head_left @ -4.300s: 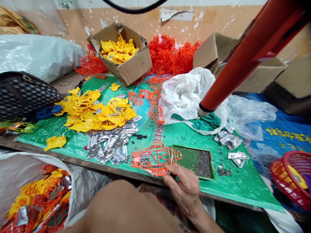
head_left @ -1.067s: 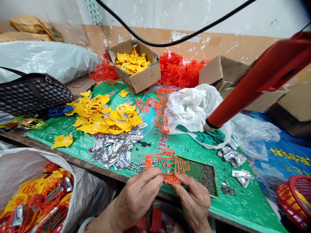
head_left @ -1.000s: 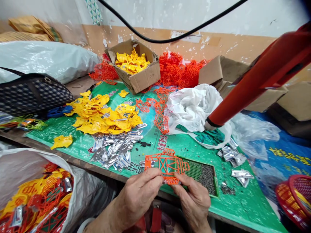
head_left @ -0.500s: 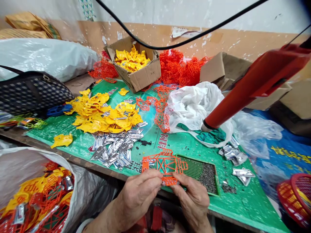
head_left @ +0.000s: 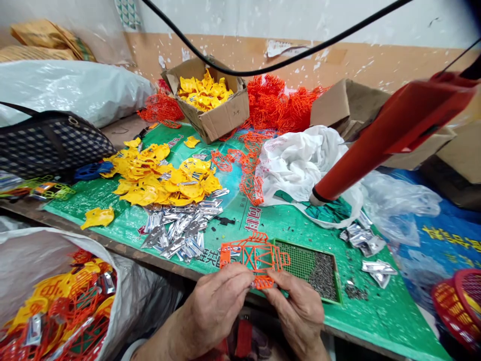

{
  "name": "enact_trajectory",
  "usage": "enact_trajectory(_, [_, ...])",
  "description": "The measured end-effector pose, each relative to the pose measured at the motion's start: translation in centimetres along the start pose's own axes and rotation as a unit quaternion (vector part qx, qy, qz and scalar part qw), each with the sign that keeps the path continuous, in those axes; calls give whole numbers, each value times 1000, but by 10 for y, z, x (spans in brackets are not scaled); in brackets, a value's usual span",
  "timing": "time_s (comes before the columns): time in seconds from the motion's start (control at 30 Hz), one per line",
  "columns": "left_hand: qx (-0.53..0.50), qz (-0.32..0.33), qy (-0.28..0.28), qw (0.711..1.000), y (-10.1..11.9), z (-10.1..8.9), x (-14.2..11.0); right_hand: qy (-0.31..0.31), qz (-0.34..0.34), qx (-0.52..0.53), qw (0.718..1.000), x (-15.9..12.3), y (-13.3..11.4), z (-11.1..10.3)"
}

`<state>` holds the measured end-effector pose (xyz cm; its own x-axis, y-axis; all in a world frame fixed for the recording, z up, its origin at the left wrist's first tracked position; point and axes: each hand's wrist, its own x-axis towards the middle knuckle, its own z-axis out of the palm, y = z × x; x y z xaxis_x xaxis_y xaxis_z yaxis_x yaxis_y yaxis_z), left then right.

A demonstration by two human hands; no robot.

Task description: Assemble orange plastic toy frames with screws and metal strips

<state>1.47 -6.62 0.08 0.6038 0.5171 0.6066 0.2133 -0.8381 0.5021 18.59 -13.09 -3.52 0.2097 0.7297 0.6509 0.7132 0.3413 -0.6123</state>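
Between my two hands, at the table's front edge, is an orange plastic lattice frame [head_left: 259, 254]. My left hand [head_left: 221, 296] pinches its near left side between thumb and fingers; a small shiny bit shows by the fingertips, too small to name. My right hand [head_left: 296, 306] grips the near right corner, thumb on top. Just behind the right hand lies a green mesh tray [head_left: 338, 286] with many small dark metal pieces [head_left: 323, 273] in its right part. Left of the frame is a heap of silver metal strips [head_left: 180, 228], with yellow plastic shells [head_left: 165, 175] piled behind it.
A red tool [head_left: 361, 145] slants down above a white plastic bag [head_left: 300, 155] at right. A cardboard box [head_left: 225, 118] of yellow shells stands at the back, near orange frames [head_left: 266, 100]. A white sack [head_left: 124, 281] of mixed parts is at front left; a red basket [head_left: 451, 301] at right.
The view has shifted very slightly. Both hands keep their hold on the orange lattice frame, which has barely moved.
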Motion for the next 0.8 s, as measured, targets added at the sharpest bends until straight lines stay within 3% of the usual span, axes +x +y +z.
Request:
enact_trajectory(0.4, [-87,-26,-24,996,-5,2,-4,-2,-17,-20,1000,-4,0,2])
enact_trajectory(0.8, [-98,-63,-5,993,-6,7,-2,-12,-36,-43,998,-2,-1,2])
